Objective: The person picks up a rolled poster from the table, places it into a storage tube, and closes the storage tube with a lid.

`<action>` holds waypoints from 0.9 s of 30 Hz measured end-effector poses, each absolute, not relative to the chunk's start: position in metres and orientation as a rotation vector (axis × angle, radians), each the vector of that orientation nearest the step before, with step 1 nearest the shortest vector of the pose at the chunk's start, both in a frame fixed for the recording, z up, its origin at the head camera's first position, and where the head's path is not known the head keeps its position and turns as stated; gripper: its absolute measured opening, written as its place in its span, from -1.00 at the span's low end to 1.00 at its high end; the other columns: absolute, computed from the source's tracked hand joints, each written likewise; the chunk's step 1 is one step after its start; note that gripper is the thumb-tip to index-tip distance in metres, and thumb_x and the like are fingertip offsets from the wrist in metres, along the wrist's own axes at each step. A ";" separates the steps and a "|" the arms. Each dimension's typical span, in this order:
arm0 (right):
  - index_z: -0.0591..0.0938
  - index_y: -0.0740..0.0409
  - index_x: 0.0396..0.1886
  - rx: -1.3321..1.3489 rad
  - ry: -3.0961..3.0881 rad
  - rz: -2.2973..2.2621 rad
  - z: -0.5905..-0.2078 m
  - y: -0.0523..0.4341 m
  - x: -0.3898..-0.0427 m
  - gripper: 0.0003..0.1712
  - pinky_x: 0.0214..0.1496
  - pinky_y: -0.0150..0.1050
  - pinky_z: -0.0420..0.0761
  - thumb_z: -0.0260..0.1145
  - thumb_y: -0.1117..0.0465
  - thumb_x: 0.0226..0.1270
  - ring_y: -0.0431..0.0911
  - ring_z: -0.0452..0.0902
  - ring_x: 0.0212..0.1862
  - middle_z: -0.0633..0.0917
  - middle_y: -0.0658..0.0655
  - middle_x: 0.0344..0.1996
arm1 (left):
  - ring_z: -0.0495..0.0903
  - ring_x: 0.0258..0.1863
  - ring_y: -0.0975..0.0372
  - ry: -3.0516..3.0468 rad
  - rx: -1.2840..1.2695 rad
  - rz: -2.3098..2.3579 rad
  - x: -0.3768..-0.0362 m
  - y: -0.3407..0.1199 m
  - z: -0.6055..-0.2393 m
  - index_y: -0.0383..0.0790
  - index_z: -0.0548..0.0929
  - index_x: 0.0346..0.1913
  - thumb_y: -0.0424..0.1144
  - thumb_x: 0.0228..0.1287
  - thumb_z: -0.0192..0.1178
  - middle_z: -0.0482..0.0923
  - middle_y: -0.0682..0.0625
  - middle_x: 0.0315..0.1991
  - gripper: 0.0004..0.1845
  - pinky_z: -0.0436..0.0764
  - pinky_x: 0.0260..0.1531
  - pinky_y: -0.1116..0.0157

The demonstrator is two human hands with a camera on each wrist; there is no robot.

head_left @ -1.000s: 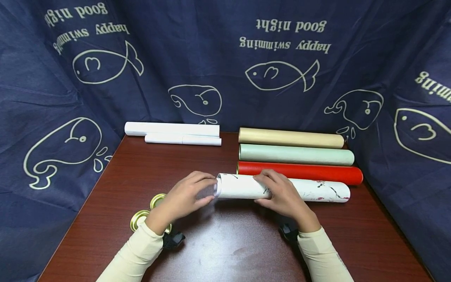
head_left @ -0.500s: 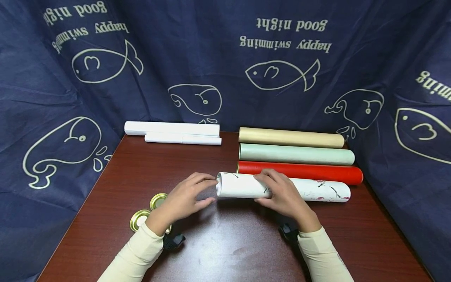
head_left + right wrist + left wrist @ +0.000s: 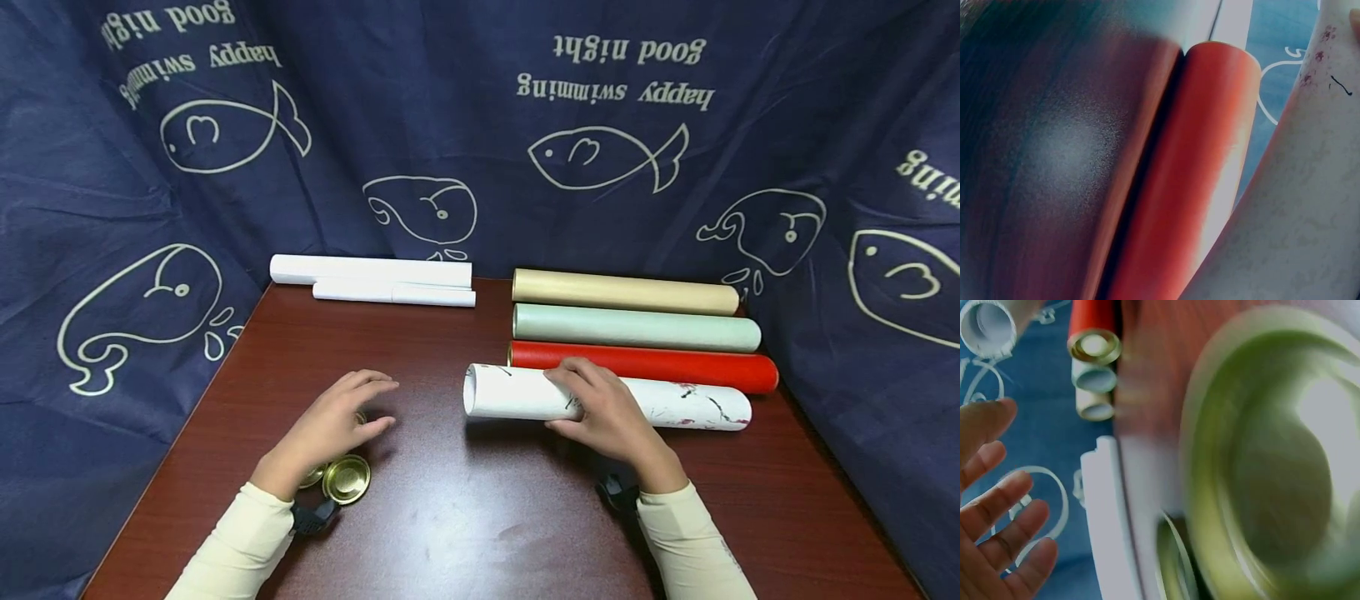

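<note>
Four tubes side by side on the right of the table (image 3: 480,517): beige (image 3: 622,292) farthest, then green (image 3: 637,327), red (image 3: 675,367), and nearest, just beside the red one, the white tube (image 3: 675,407) with ink marks, its open end (image 3: 471,390) facing left.

Right hand (image 3: 603,412) grasping the white tube from above, fingers curled over its far side, thumb on the near side.

Left hand (image 3: 330,429) released, fingers straight and spread, low over the gold caps (image 3: 347,478) at the near left; contact with a cap not discernible.

For good practice, as judged: keep the white tube pinned to the table to prevent rolling against the red one; take one cap only, by its rim; hold the open end clear and level.

Counts: four tubes; two white paper rolls (image 3: 371,271) touching at the far left; at least two caps, one in full view, one half hidden under the left wrist, and possibly a third glinting beneath the fingers. Dark blue printed cloth (image 3: 450,108) on all sides.
</note>
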State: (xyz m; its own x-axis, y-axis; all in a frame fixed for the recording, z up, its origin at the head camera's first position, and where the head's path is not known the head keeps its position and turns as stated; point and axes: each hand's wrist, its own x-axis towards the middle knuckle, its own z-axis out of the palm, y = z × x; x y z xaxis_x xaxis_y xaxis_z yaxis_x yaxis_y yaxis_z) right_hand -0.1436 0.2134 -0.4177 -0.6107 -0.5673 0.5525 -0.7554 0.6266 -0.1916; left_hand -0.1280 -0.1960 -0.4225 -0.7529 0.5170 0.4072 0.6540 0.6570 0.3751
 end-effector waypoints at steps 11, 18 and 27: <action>0.58 0.05 0.13 1.042 -2.417 0.575 -0.419 0.212 -0.144 -0.20 -0.10 0.04 0.54 0.68 0.08 -0.22 0.07 0.55 -0.11 0.56 0.09 -0.01 | 0.53 0.03 0.02 -2.926 -0.859 -0.781 -0.131 -0.234 -0.451 -0.28 0.67 0.09 -0.19 0.02 0.53 0.60 -0.07 -0.01 -0.47 0.51 0.06 0.00; 0.58 0.04 0.13 1.041 -2.418 0.569 -0.418 0.212 -0.144 -0.20 -0.09 0.04 0.54 0.68 0.08 -0.23 0.07 0.55 -0.11 0.56 0.09 -0.01 | 0.50 0.01 0.04 -2.975 -0.843 -0.773 -0.132 -0.241 -0.454 -0.24 0.68 0.07 -0.17 -0.01 0.54 0.59 -0.03 -0.02 -0.47 0.53 -0.02 0.05; 0.58 0.03 0.13 1.040 -2.417 0.569 -0.419 0.211 -0.144 -0.20 -0.09 0.02 0.54 0.68 0.08 -0.22 0.06 0.55 -0.11 0.56 0.07 -0.01 | 0.49 -0.11 0.08 -2.959 -0.845 -0.684 -0.132 -0.239 -0.450 -0.27 0.70 0.03 -0.17 -0.07 0.56 0.56 -0.02 -0.14 -0.47 0.54 -0.11 0.10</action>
